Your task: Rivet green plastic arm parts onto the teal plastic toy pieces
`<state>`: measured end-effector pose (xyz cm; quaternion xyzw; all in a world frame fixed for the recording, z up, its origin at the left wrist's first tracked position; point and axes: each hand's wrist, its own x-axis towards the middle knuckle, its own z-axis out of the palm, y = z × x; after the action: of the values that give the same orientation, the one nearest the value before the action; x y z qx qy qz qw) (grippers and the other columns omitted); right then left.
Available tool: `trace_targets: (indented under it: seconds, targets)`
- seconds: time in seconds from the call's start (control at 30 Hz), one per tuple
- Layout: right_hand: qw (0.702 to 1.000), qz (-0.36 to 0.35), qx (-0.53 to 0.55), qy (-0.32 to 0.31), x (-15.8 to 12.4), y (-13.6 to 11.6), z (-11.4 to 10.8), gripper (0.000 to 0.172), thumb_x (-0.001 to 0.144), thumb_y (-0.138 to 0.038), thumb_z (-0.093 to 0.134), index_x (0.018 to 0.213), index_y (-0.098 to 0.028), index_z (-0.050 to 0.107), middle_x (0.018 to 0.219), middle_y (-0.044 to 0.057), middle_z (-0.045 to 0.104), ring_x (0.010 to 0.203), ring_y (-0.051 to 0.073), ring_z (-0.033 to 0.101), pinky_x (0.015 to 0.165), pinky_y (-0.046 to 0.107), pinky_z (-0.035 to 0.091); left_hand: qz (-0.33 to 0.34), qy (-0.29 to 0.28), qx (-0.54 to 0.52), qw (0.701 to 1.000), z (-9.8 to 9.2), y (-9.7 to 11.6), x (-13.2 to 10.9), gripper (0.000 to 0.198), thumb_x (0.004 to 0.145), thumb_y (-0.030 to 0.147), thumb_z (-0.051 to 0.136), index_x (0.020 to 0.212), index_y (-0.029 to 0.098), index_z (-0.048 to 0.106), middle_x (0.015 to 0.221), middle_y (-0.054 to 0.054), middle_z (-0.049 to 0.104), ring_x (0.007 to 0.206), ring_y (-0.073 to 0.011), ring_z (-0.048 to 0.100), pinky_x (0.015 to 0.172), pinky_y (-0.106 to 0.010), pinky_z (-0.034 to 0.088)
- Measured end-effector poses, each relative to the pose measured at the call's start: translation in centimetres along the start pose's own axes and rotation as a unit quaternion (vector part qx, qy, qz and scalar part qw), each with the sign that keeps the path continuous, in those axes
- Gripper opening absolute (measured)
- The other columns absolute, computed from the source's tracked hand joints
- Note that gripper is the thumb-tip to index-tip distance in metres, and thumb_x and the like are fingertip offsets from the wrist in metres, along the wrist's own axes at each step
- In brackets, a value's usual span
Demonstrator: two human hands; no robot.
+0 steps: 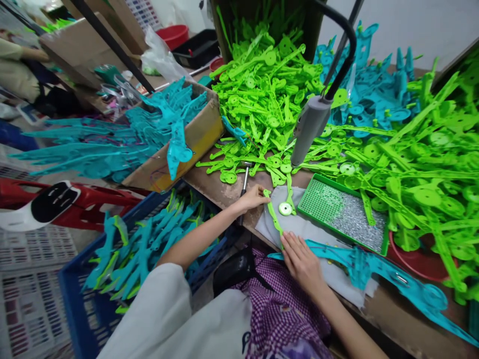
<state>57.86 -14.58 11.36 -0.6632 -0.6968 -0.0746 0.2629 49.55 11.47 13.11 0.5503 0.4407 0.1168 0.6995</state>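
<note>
My left hand [255, 197] pinches the upper end of a long, narrow lime-green plastic part [274, 217] above a grey cloth [273, 194]. At the part's lower end are the fingers of my right hand [300, 255], straight and close together, closed on it; the thumb is hidden. Just beyond, another green part with a shiny metal disc [285, 208] lies on the cloth. A long teal plastic part [402, 279] stretches to the right, partly under my right hand. Past my left hand lies a hammer [245, 179].
A green tray [305, 202] of small metal pieces sits right of the cloth. A grey tool [311, 127] hangs over the bench. Green parts [262, 94] are heaped behind. Teal parts fill a cardboard box [202, 132] and a blue crate [71, 299] at left.
</note>
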Motion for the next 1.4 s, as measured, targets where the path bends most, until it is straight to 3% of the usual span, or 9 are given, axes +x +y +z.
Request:
trace_targets:
  seconds: [0.2, 0.53, 0.63, 0.73, 0.83, 1.03, 1.13, 1.23, 1.4]
  targets:
    - [1.0, 0.003, 0.013, 0.004, -0.3, 0.0, 0.1, 0.065, 0.088, -0.013, 0.056, 0.147, -0.015, 0.03, 0.136, 0.008, 0.055, 0.128, 0.023, 0.05, 0.107, 0.04, 0.043, -0.058, -0.045, -0.105, 0.992, 0.0, 0.9, -0.7, 0.032, 0.067, 0.031, 0.082, 0.085, 0.011, 0.064, 0.081, -0.006, 0.069, 0.074, -0.0134, 0.065, 0.079, -0.03, 0.05]
    - [1.0, 0.006, 0.019, 0.007, -0.2, -0.1, 0.0, 0.061, 0.088, -0.014, 0.055, 0.145, -0.016, 0.035, 0.135, 0.008, 0.056, 0.127, 0.022, 0.052, 0.108, 0.04, 0.041, -0.035, -0.014, -0.156, 0.987, 1.1, 0.4, -0.7, 0.022, 0.07, 0.027, 0.08, 0.076, 0.009, 0.068, 0.074, -0.005, 0.067, 0.068, -0.0109, 0.062, 0.072, -0.023, 0.049]
    - [1.0, 0.014, 0.023, 0.002, -0.1, 0.0, -0.1, 0.059, 0.088, -0.014, 0.055, 0.144, -0.016, 0.037, 0.134, 0.008, 0.057, 0.126, 0.022, 0.052, 0.11, 0.041, 0.04, -0.044, -0.019, -0.16, 0.986, 1.3, 0.3, -1.5, 0.029, 0.069, 0.029, 0.08, 0.086, 0.011, 0.065, 0.079, -0.005, 0.068, 0.072, -0.0114, 0.064, 0.073, -0.024, 0.049]
    - [0.999, 0.027, 0.032, 0.002, -0.1, 0.2, -0.1, 0.059, 0.088, -0.014, 0.054, 0.144, -0.017, 0.037, 0.134, 0.008, 0.057, 0.127, 0.021, 0.051, 0.11, 0.041, 0.039, -0.075, -0.052, -0.137, 0.986, 1.6, 0.2, -2.6, 0.062, 0.059, 0.024, 0.087, 0.112, 0.018, 0.055, 0.083, -0.003, 0.069, 0.074, -0.0138, 0.066, 0.075, -0.028, 0.051]
    - [0.999, 0.019, 0.035, -0.002, -0.2, 0.1, -0.2, 0.061, 0.088, -0.014, 0.054, 0.146, -0.017, 0.034, 0.135, 0.009, 0.056, 0.128, 0.021, 0.051, 0.111, 0.04, 0.038, -0.058, -0.051, -0.098, 0.992, 2.0, 0.2, -3.5, 0.081, 0.049, 0.017, 0.09, 0.116, 0.017, 0.046, 0.078, -0.002, 0.068, 0.071, -0.0139, 0.066, 0.074, -0.029, 0.052]
    - [1.0, 0.016, 0.026, 0.005, -0.4, -0.2, -0.5, 0.064, 0.089, -0.015, 0.055, 0.148, -0.018, 0.03, 0.133, 0.008, 0.057, 0.128, 0.019, 0.05, 0.114, 0.039, 0.035, 0.02, -0.064, -0.08, 0.995, 1.9, 1.0, -4.1, 0.074, 0.049, 0.022, 0.09, 0.109, 0.015, 0.048, 0.082, -0.003, 0.069, 0.077, -0.0155, 0.066, 0.077, -0.031, 0.052]
    - [0.999, 0.016, 0.032, 0.007, -0.5, 0.0, -0.4, 0.063, 0.089, -0.015, 0.054, 0.147, -0.018, 0.03, 0.134, 0.008, 0.056, 0.129, 0.019, 0.049, 0.113, 0.038, 0.036, -0.044, -0.069, -0.078, 0.994, 1.9, 0.9, -4.8, 0.066, 0.049, 0.024, 0.091, 0.103, 0.013, 0.053, 0.084, -0.005, 0.069, 0.078, -0.0143, 0.066, 0.08, -0.029, 0.05]
    - [0.999, 0.01, 0.034, 0.008, -0.5, 0.2, -0.4, 0.063, 0.089, -0.015, 0.054, 0.147, -0.016, 0.031, 0.135, 0.008, 0.055, 0.129, 0.02, 0.049, 0.112, 0.038, 0.038, -0.117, -0.129, -0.087, 0.981, 2.7, 0.1, -6.1, 0.065, 0.051, 0.025, 0.09, 0.104, 0.014, 0.055, 0.089, -0.005, 0.069, 0.079, -0.0149, 0.066, 0.078, -0.03, 0.051]
    - [0.999, 0.02, 0.049, 0.005, -0.1, 0.4, -0.4, 0.062, 0.089, -0.015, 0.053, 0.147, -0.016, 0.031, 0.136, 0.008, 0.054, 0.13, 0.019, 0.049, 0.111, 0.038, 0.04, -0.097, -0.09, -0.106, 0.985, 4.8, -1.7, -7.5, 0.071, 0.048, 0.025, 0.091, 0.107, 0.015, 0.052, 0.092, -0.005, 0.067, 0.081, -0.0161, 0.065, 0.072, -0.028, 0.053]
